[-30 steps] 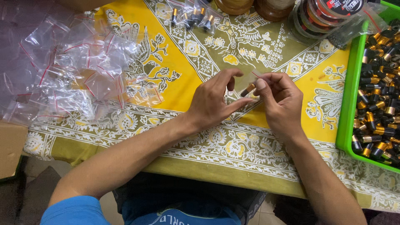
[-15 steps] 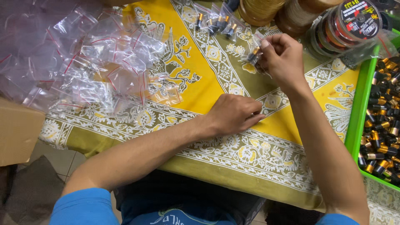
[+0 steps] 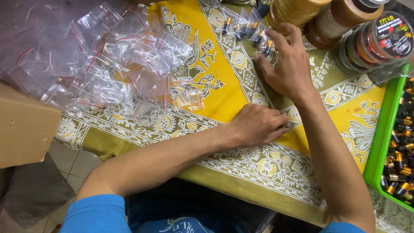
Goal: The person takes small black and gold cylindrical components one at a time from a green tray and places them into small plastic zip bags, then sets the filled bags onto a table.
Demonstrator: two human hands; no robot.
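Yellow patterned tablecloth point(image 3: 215, 92), right hand point(image 3: 286, 67) flat, fingers spread on small filled bags point(image 3: 248, 31), gripping nothing, left hand point(image 3: 256, 125) loosely curled, empty, resting on cloth.

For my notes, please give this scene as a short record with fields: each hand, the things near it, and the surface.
Left hand: rests palm down on the cloth, holds nothing.
Right hand: stretched forward, fingers on the small filled bags.
Filled bags: clear, each with a dark, gold-tipped piece inside.
Empty bags: loose clear heap at the left.
Green tray: at the right, full of dark, gold-tipped pieces.
Surface: yellow patterned cloth.
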